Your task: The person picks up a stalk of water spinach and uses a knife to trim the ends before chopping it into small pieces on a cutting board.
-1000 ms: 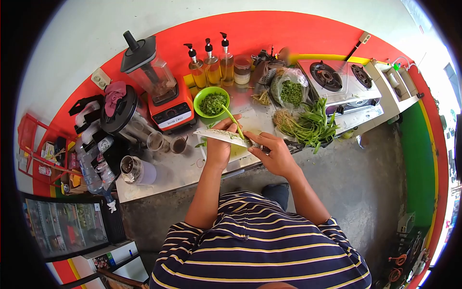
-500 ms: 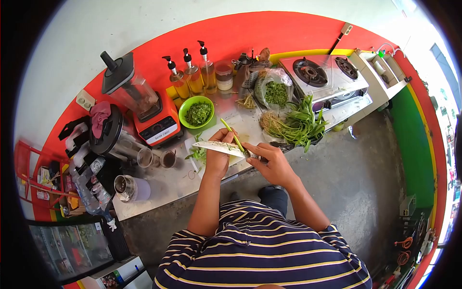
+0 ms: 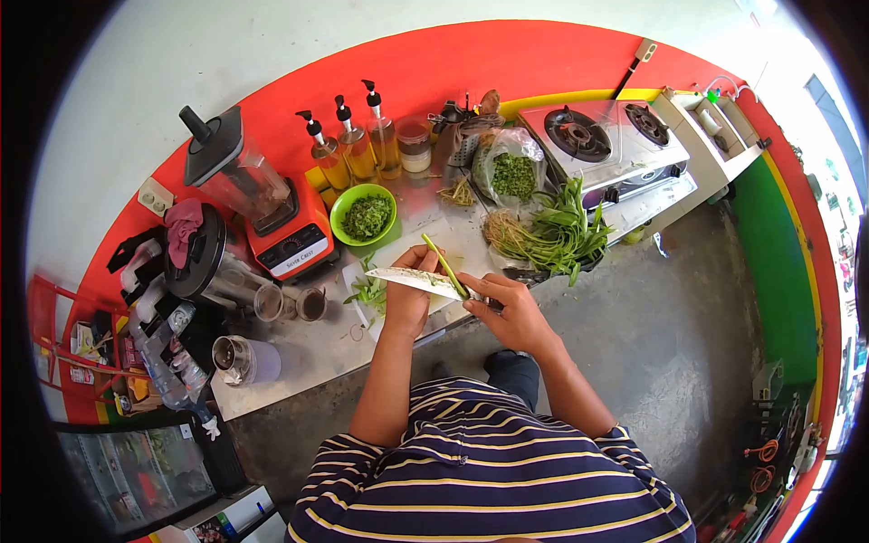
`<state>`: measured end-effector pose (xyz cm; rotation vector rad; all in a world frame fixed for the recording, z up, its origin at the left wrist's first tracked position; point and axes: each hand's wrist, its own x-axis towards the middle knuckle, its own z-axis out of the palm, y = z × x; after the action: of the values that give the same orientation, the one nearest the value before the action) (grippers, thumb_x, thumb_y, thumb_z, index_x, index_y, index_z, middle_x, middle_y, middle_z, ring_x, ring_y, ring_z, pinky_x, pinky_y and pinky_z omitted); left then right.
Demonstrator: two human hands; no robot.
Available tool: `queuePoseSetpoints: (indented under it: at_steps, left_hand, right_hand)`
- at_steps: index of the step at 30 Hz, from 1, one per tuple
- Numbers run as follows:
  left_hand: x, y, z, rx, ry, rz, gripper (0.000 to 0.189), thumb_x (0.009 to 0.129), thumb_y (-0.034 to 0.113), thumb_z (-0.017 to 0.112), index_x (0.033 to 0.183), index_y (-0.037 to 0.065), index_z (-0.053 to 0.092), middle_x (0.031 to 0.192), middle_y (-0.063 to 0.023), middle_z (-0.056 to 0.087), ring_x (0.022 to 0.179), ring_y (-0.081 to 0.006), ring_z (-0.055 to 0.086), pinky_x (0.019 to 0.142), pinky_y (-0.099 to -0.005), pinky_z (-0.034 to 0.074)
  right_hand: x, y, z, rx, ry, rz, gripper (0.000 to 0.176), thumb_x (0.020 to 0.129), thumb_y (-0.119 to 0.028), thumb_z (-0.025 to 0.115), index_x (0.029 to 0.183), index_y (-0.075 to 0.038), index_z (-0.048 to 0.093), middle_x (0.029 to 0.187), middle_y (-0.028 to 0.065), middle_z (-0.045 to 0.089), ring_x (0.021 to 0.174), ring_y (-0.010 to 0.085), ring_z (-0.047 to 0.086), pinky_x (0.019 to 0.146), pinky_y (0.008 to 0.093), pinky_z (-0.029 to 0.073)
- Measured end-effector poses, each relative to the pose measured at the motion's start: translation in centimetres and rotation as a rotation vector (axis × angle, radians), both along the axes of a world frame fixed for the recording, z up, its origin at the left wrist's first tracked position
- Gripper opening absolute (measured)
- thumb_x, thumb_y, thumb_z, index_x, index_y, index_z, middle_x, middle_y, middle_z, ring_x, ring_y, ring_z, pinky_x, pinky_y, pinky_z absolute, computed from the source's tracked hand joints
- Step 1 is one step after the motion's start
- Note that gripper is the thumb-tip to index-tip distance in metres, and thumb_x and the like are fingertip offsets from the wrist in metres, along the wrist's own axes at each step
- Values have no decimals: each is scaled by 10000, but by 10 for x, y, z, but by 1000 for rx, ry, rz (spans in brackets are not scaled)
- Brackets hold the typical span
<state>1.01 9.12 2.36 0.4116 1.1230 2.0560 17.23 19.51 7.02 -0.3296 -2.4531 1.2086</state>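
Observation:
My left hand (image 3: 409,297) is closed around a slim green stalk (image 3: 442,261), which slants up and away from me; some of its fingers are hidden behind the knife. In my right hand (image 3: 510,308) is a knife (image 3: 418,278), its broad blade pointing left across my left hand, with bits of green on it. The stalk's lower end meets the blade near my right fingers. Below them, a white cutting board (image 3: 466,237) carries leafy green pieces (image 3: 371,291). A bright green bowl (image 3: 364,237) of chopped greens stands beyond, and a bunch of leafy greens with roots (image 3: 552,233) lies to the right.
An orange-red blender (image 3: 291,231), pump bottles (image 3: 358,154) and a jar (image 3: 415,149) stand along the wall. A plastic bag of chopped greens (image 3: 512,176) sits beside a two-burner stove (image 3: 615,136). At the counter's left are cups (image 3: 312,305) and a lidded container (image 3: 246,360).
The stalk has shifted down along the blade toward my right hand, and its lower end now shows over the blade. Both hands stay close together; the view has moved slightly.

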Motion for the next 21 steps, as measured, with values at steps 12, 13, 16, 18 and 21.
queuePoseSetpoints:
  at_steps: [12,13,16,18,21]
  left_hand:
    - [-8,-10,1,47,0,1,157,1022,170,597,1064,26,643,915,-5,641,814,-84,622,745,-239,505]
    - [-7,-11,4,41,3,13,155,1022,165,595,1065,24,643,918,-6,638,822,-87,626,753,-242,506]
    - [-8,-15,3,30,18,30,152,1021,160,594,1065,24,643,917,-6,638,828,-88,627,757,-243,507]
    - [-8,-17,1,32,17,31,154,1019,158,593,1069,21,643,918,-9,640,829,-89,629,758,-246,508]
    - [-5,-17,4,46,7,46,160,1014,155,600,1064,9,644,924,-22,651,819,-95,631,757,-244,512]
  right_hand:
    - [-19,-1,13,-57,0,39,497,880,-109,717,1369,-99,629,779,103,551,657,220,471,623,345,426]
    - [-20,-1,12,-47,13,51,497,879,-105,716,1369,-100,629,777,101,547,648,213,461,616,341,420]
    - [-23,-1,13,-33,-6,75,485,892,-135,713,1370,-124,633,806,107,583,656,225,509,629,348,449]
    - [-24,-1,13,-26,-41,87,473,905,-168,710,1372,-147,636,837,115,623,672,244,566,650,359,483]
    - [-26,-3,11,-53,-27,80,477,905,-155,706,1377,-153,633,831,114,621,667,235,563,650,359,482]
